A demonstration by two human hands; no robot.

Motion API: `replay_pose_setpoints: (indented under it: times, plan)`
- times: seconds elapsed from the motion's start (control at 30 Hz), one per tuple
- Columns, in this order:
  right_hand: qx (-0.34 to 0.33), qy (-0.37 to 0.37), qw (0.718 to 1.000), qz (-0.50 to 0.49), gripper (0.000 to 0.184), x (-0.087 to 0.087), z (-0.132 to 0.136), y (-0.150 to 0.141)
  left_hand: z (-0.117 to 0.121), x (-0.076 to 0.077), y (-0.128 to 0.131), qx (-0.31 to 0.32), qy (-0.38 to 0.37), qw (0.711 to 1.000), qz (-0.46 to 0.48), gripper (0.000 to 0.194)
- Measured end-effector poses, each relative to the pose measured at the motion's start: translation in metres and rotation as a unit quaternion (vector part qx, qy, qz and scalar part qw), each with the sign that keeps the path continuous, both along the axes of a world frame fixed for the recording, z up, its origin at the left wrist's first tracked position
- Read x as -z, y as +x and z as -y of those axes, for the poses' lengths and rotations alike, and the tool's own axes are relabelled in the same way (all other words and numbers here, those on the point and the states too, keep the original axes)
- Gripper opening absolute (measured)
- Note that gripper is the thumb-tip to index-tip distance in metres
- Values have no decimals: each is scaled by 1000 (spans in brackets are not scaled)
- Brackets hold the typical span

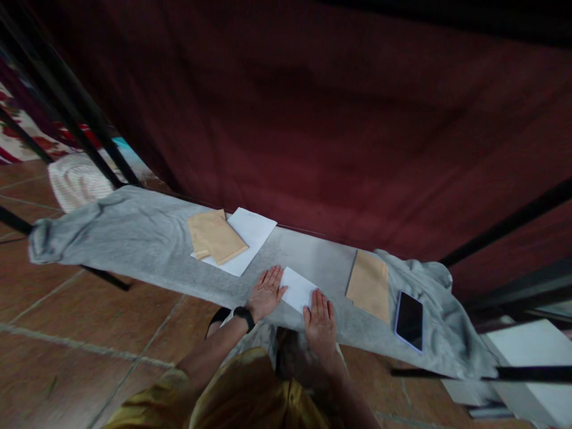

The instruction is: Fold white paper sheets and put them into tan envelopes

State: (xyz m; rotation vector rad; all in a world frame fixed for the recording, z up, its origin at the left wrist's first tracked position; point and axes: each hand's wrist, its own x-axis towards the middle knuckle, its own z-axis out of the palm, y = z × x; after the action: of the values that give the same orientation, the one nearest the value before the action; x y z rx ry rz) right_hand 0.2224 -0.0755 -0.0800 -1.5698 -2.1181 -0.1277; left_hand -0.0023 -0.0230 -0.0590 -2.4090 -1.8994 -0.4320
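Note:
A small white sheet of paper (pixel 298 290), perhaps folded, lies on the grey cloth in front of me. My left hand (pixel 267 292) rests flat on its left end, fingers stretched out, a black band round the wrist. On the right end lies my right hand (pixel 320 316), also flat with fingers extended. Beyond my left hand, brown envelopes (pixel 218 238) overlap a larger white sheet (pixel 257 229). To the right of my right hand is more brown paper, an envelope or sheet (pixel 370 285).
A grey cloth (pixel 134 238) covers the narrow bench. Near its right end lies a phone (pixel 409 322) with a dark screen. A dark red curtain (pixel 313 131) hangs along the far edge. Black metal bars (pixel 531 373) stand at both ends, and tiled floor (pixel 49 333) shows below.

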Motion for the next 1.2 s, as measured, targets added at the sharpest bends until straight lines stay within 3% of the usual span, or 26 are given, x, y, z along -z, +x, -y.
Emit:
replay_pose_setpoints:
  times: [0.17, 0.27, 0.37, 0.6, 0.77, 0.93, 1.07, 1.2]
  plan:
    - [-19, -15, 999, -37, 45, -7, -9, 18, 18, -1, 7, -25, 43, 998, 27, 61]
    - [31, -45, 994, -95, 43, -20, -29, 20, 38, 0, 17, 37, 61, 997, 34, 59]
    - [49, -130, 980, -143, 41, -36, -51, 15, 52, 0, 23, 88, 43, 995, 29, 55]
    - [51, -204, 955, -209, 25, -49, -80, 13, 50, -6, 7, 65, 7, 998, 26, 47]
    - [48, -258, 916, -303, 8, -50, -77, 19, 43, -17, 3, 35, 23, 999, 35, 45]
    - [82, -280, 861, -416, 24, -45, -56, 13, 30, -26, 34, 34, 33, 996, 74, 51]
    - [93, -296, 826, -471, 26, -40, -45, 7, 24, -18, 69, 60, 10, 996, 69, 53]
    - [90, -313, 811, -486, 20, -39, -44, 8, 27, -1, 89, 70, 5, 996, 54, 53]
